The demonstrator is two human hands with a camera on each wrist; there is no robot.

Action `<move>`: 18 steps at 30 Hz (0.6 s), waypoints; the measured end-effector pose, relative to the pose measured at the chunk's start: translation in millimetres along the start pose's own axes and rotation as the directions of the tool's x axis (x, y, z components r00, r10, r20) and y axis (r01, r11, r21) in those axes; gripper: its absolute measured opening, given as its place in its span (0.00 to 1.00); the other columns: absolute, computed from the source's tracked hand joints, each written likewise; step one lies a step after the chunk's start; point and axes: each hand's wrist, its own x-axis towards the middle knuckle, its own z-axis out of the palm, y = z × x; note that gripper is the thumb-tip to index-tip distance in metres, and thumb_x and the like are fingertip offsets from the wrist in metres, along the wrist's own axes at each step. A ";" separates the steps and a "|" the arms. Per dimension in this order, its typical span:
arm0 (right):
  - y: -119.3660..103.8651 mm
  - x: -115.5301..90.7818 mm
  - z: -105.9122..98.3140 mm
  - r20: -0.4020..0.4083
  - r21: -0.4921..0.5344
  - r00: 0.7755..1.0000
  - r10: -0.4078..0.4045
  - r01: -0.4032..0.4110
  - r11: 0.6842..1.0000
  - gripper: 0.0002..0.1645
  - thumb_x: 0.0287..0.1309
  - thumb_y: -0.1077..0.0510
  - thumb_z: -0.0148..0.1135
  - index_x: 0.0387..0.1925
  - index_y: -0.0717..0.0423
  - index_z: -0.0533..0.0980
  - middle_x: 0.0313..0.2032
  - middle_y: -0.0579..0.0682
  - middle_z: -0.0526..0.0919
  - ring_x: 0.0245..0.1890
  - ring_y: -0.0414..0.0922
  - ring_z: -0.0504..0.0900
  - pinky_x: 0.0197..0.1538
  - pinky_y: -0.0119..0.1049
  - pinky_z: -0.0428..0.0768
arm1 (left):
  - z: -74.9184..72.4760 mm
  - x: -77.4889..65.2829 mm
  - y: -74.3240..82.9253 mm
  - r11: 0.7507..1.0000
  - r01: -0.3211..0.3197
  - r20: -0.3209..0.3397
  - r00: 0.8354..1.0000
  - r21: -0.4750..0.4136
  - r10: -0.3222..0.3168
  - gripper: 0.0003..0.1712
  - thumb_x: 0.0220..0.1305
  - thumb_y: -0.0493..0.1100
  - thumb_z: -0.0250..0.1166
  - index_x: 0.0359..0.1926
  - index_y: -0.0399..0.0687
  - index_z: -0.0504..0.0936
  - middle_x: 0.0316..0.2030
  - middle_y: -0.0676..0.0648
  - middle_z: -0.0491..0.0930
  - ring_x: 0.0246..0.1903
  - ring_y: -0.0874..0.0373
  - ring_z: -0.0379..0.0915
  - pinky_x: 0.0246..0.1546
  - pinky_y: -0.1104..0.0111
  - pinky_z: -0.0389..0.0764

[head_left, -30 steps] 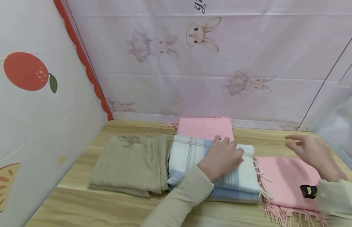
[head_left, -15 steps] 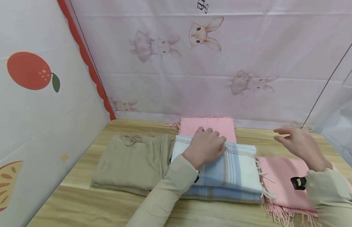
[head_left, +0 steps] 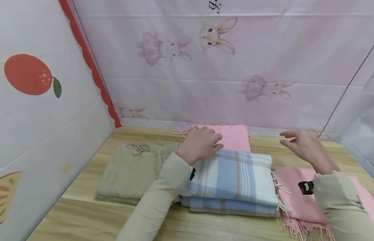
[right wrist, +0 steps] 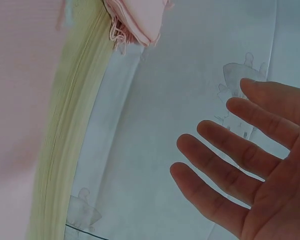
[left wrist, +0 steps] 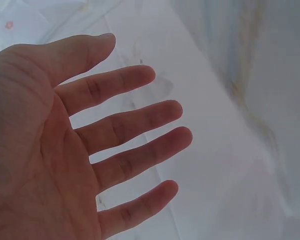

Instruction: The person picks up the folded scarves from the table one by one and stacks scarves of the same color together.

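A folded blue-and-white plaid scarf (head_left: pixel 235 177) with white fringe lies in the middle of the table. My left hand (head_left: pixel 201 144) is over its back left corner, overlapping the pink scarf behind in the head view. In the left wrist view the same hand (left wrist: pixel 104 145) has its fingers spread and holds nothing. At the right, my right hand (head_left: pixel 305 150) hovers above a pink fringed scarf (head_left: pixel 290 194) with a black label. The right wrist view shows that hand (right wrist: pixel 255 160) with straight, parted fingers and a bare palm.
Left of the plaid scarf lies a folded khaki cloth (head_left: pixel 135 174) with thin strings on top. Another folded pink scarf (head_left: pixel 233 135) sits at the back against the rabbit-print curtain (head_left: pixel 174 100). All rest on a wooden table (head_left: pixel 81 217), with a fruit-print sheet (head_left: pixel 39 134) at the left.
My left hand has slid leftward across the plaid scarf to its back left corner. My right hand has drifted left and slightly up in view. The cloths stay put.
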 end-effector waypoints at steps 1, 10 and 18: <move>-1.5 1.4 0.1 0.004 0.001 1.000 0.001 -0.001 1.000 0.19 0.66 0.62 0.65 0.51 0.74 0.80 0.50 0.74 0.81 0.41 0.68 0.85 0.41 0.62 0.81 | 0.4 -1.0 -3.6 1.000 0.001 -0.004 1.000 -0.006 -0.001 0.13 0.77 0.53 0.58 0.45 0.55 0.86 0.33 0.54 0.81 0.36 0.58 0.78 0.49 0.55 0.77; -7.1 12.8 2.0 0.024 -0.009 1.000 -0.008 0.008 1.000 0.19 0.66 0.61 0.65 0.51 0.74 0.80 0.47 0.72 0.83 0.42 0.67 0.85 0.41 0.60 0.82 | 4.6 -2.7 -26.5 0.997 -0.007 -0.037 0.999 -0.078 0.004 0.12 0.76 0.49 0.60 0.48 0.51 0.87 0.36 0.52 0.84 0.36 0.57 0.80 0.46 0.58 0.79; -11.0 25.9 6.9 0.090 0.012 0.995 0.034 -0.035 0.999 0.20 0.68 0.59 0.63 0.52 0.73 0.80 0.48 0.72 0.83 0.45 0.68 0.83 0.43 0.60 0.80 | 8.5 3.4 -44.6 0.980 0.063 0.015 0.998 -0.191 -0.062 0.19 0.77 0.51 0.58 0.58 0.48 0.84 0.55 0.48 0.84 0.50 0.53 0.81 0.52 0.58 0.79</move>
